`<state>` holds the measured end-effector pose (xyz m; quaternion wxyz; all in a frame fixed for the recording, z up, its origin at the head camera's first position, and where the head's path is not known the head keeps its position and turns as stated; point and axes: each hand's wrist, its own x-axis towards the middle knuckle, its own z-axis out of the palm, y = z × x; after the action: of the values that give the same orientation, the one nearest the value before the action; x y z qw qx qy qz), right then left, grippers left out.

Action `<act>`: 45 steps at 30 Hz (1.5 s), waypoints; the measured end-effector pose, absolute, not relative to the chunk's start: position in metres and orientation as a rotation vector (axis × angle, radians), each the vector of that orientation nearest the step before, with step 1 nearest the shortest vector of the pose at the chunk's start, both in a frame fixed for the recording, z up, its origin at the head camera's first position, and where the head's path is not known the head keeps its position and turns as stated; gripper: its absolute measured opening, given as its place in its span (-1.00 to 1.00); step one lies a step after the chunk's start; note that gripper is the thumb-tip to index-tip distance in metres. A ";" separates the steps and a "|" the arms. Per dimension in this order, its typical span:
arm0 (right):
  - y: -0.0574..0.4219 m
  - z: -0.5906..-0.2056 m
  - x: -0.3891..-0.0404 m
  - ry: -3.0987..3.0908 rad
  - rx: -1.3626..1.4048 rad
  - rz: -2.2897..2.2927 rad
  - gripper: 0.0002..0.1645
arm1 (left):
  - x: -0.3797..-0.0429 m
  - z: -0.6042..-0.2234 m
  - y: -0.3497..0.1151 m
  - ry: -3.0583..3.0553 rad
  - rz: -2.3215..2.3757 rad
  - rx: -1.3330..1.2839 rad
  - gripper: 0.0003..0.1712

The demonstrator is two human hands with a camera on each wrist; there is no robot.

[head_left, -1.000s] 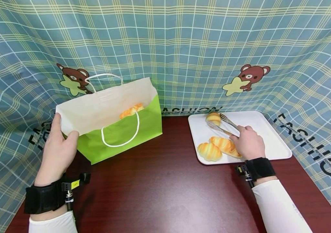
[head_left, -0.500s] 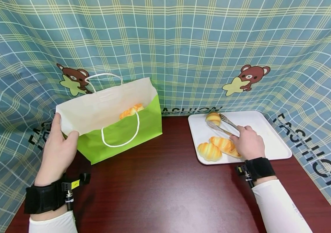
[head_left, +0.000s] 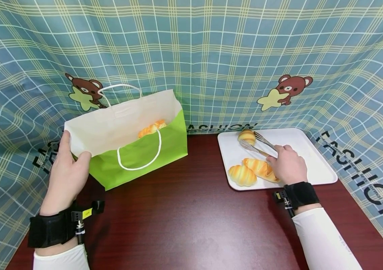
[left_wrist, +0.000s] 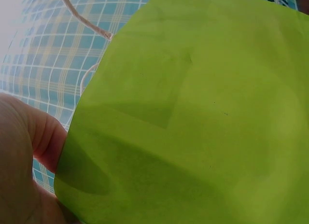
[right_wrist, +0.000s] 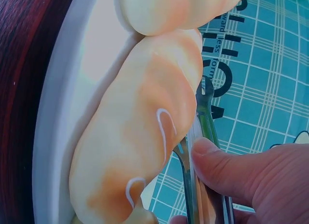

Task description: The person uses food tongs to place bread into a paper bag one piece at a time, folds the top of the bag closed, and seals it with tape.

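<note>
The left hand (head_left: 66,168) holds the side rim of a green paper bag (head_left: 168,140) with a white inside. Its thumb and forefinger are spread across that side's corners; the left wrist view shows them at the bag's edge (left_wrist: 193,118). A golden bread piece (head_left: 149,129) shows inside the bag. Over the white tray (head_left: 316,165), the right hand (head_left: 289,165) grips metal tongs (head_left: 263,138). The tong ends lie on either side of a round striped bun (head_left: 246,135) near the tray's back left corner. Beside that hand lies an elongated twisted bread (right_wrist: 135,122).
A shell-shaped bread (head_left: 243,176) sits at the tray's front left, against the twisted bread. The bag's white cord handles (head_left: 139,167) stand at its front and back. A plaid cloth (head_left: 205,67) hangs behind and beside the dark red wooden table (head_left: 184,221).
</note>
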<state>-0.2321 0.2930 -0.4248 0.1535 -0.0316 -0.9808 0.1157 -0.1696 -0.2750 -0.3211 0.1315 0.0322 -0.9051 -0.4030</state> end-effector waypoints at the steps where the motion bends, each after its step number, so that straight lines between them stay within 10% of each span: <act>1: 0.293 -0.425 -0.232 -2.809 -0.090 0.332 -0.36 | -0.170 -0.321 -0.275 -2.628 -1.171 0.094 -0.18; 45: 0.294 -0.418 -0.231 -2.803 -0.075 0.380 -0.37 | -0.170 -0.320 -0.273 -2.624 -1.174 0.099 -0.18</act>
<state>-0.2309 0.2936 -0.4182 0.1555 -0.0262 -0.9785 0.1327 -0.1699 -0.2735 -0.3196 0.1322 0.0341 -0.9043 -0.4046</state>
